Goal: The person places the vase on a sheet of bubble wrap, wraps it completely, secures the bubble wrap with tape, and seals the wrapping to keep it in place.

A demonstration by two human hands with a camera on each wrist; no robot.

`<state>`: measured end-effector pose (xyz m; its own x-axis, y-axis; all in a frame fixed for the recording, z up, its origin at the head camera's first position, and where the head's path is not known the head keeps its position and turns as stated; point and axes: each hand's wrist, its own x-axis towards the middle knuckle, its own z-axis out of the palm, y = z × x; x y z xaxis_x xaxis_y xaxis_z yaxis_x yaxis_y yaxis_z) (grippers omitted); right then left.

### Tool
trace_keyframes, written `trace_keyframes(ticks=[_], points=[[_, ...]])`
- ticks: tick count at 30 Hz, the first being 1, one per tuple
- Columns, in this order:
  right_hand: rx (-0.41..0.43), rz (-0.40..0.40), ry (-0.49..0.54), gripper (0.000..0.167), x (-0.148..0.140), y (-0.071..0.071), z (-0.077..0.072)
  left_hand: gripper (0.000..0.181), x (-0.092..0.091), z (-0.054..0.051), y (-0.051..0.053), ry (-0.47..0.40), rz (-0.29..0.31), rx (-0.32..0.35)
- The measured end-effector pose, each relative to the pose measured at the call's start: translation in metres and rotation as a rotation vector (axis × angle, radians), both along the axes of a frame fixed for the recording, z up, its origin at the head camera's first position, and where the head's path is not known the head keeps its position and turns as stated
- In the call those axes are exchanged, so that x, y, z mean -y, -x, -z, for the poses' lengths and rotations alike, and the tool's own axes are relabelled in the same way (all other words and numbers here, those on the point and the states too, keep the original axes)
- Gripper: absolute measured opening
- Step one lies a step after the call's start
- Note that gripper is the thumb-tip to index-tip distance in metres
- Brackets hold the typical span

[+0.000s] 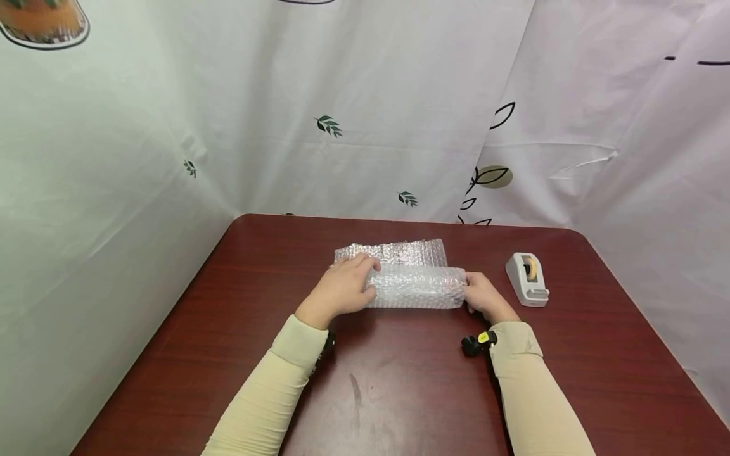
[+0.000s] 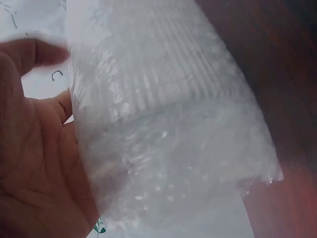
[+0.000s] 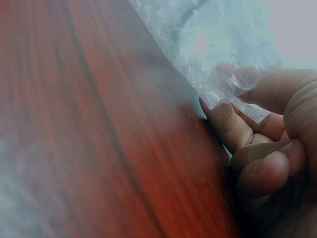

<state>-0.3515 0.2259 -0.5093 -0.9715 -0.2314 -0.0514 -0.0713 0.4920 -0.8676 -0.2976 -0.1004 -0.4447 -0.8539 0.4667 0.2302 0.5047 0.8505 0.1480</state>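
A roll of bubble wrap lies across the middle of the table, with a flat sheet of the wrap extending behind it. My left hand curls round the left end of the roll, thumb at the near side and fingers over the far side; the left wrist view shows the palm against the wrap. At the right end, my right hand pinches the wrap's edge. In the right wrist view, thumb and finger hold the thin plastic, the other fingers curled. What the roll contains is hidden.
A white tape dispenser with a tape roll stands on the dark red table, to the right of my right hand. Behind and beside the table hang white cloths printed with leaves.
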Motion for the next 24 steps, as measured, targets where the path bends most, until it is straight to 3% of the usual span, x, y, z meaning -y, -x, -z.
trace_keyframes(ticks=[3, 5, 8, 14, 17, 21, 24], points=[[-0.003, -0.003, -0.008, 0.015, 0.000, 0.001, 0.001, 0.063, -0.001, 0.003, 0.001, 0.035, -0.019, 0.013], [-0.003, -0.001, -0.012, 0.017, 0.000, 0.001, 0.001, 0.084, -0.003, 0.006, 0.002, 0.069, -0.026, -0.002], [-0.006, -0.004, -0.012, 0.020, 0.000, 0.001, 0.001, 0.102, -0.004, 0.010, 0.004, 0.115, -0.033, -0.046], [0.006, -0.017, 0.016, 0.044, -0.001, 0.002, 0.001, 0.101, -0.003, 0.014, 0.008, 0.146, -0.016, -0.090], [0.036, -0.026, 0.106, 0.061, -0.002, 0.003, 0.001, 0.096, -0.002, 0.014, 0.011, 0.148, -0.001, -0.096], [0.075, -0.038, 0.273, 0.067, -0.006, 0.002, 0.001, 0.093, 0.001, 0.014, 0.014, 0.143, 0.023, -0.087], [0.099, -0.015, 0.307, 0.061, -0.007, 0.001, 0.001, 0.093, 0.003, 0.013, 0.015, 0.123, 0.041, -0.066]])
